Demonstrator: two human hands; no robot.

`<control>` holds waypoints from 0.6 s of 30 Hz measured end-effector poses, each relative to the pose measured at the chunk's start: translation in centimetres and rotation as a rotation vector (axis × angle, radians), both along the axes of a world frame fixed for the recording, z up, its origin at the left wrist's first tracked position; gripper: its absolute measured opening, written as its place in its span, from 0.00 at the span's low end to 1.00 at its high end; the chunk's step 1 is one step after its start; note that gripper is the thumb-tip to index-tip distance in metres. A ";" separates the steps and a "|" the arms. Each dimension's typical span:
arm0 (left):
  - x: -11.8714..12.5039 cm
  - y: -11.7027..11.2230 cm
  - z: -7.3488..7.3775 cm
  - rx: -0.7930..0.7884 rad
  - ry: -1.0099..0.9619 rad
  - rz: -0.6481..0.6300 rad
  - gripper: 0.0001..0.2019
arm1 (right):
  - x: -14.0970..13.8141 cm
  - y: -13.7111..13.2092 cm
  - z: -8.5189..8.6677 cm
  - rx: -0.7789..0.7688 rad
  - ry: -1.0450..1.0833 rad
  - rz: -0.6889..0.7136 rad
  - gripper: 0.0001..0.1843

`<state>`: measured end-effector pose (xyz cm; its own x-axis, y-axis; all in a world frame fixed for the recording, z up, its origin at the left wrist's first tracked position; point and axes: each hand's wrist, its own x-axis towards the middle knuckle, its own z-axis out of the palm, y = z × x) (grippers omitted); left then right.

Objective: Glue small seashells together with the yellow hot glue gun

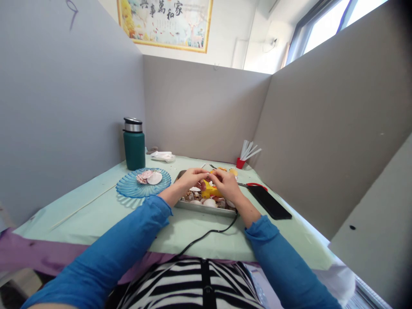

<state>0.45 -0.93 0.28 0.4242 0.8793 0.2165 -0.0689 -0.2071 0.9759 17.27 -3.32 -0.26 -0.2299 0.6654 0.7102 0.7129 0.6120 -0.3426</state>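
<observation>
My left hand (193, 178) and my right hand (225, 184) meet over a metal tray (206, 209), fingertips pinched together. Whatever lies between the fingertips is too small and too covered to make out. Several seashells (210, 202), white and brown, fill the tray below. Among them, partly behind my hands, rests a yellow tool (210, 190) that looks like a glue gun. A black cord (209, 232) runs from the tray's right side over the table's front edge. To the left, a blue glass plate (124, 184) carries a few flat pink and white shells (154, 178).
A green bottle (134, 148) stands behind the plate, near a white plastic packet (163, 156). On the right lie a black phone (270, 202) and red-handled scissors (257, 186). A red cup (240, 163) holds white sticks. Grey partitions (206, 107) enclose the table on three sides.
</observation>
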 end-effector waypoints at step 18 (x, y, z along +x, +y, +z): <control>0.0 0.1 -0.1 0.004 0.027 0.006 0.13 | 0.0 0.2 -0.1 -0.013 -0.002 0.011 0.16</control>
<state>0.41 -0.86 0.20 0.4246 0.8810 0.2086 -0.0411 -0.2114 0.9765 17.30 -3.12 -0.41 -0.2386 0.6721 0.7010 0.7069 0.6151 -0.3491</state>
